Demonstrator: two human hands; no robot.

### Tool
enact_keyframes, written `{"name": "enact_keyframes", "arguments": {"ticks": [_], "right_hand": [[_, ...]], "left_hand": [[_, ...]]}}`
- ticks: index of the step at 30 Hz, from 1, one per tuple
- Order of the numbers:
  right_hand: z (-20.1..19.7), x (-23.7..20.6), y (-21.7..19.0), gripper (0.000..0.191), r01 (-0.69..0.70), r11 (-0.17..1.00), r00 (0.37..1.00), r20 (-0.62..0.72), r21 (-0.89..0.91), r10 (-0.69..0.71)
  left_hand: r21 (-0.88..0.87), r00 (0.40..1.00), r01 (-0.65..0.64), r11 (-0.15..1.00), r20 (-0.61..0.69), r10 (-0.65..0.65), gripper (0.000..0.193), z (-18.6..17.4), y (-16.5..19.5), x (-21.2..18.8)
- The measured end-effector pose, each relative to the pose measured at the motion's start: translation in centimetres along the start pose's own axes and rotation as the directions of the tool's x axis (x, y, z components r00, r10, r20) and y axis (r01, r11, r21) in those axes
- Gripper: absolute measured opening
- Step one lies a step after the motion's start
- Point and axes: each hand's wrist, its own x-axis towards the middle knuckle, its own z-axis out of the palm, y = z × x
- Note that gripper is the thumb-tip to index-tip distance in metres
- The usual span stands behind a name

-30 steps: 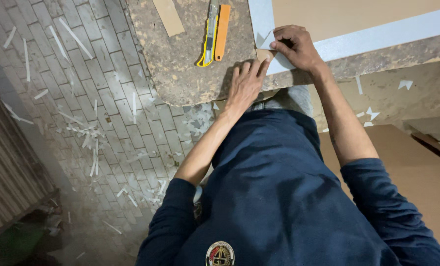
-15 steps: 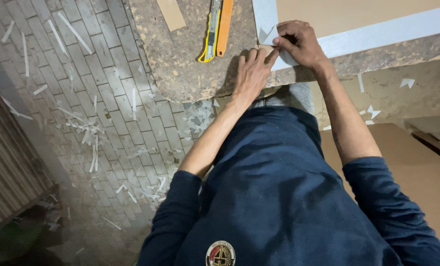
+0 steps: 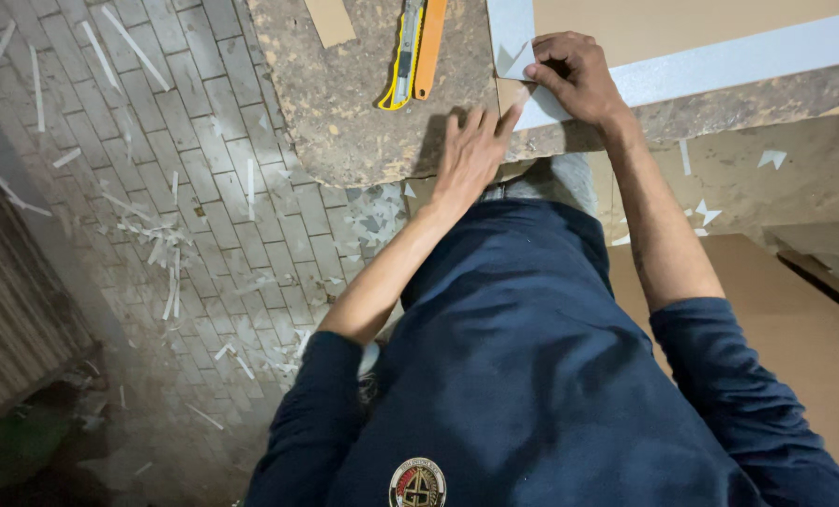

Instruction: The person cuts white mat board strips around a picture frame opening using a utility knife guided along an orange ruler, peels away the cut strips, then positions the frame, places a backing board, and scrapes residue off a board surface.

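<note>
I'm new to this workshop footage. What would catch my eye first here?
Both hands meet at the board's corner: the right hand pinches the folded white strip while the left hand lies flat beside it. Left of them, a yellow utility knife rests on the rough worktop. White paper offcuts litter the brick floor.

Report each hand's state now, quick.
Left hand: open, fingers spread flat on the worktop, holding nothing.
Right hand: closed in a pinch on the pale strip at its corner.

Speckled brown worktop [image 3: 363, 113], yellow and orange knives [image 3: 412, 52], white strip [image 3: 720, 66]
</note>
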Motion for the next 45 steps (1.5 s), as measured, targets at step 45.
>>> {"name": "enact_keyframes", "arguments": {"ticks": [45], "right_hand": [[-0.1,0.8,-0.8,0.012,0.001,0.999,1.0,-0.01,0.04,0.0]], "left_hand": [[0.031,0.994,0.093,0.995,-0.059,-0.091,0.064,3.1,1.1,2.0]]}}
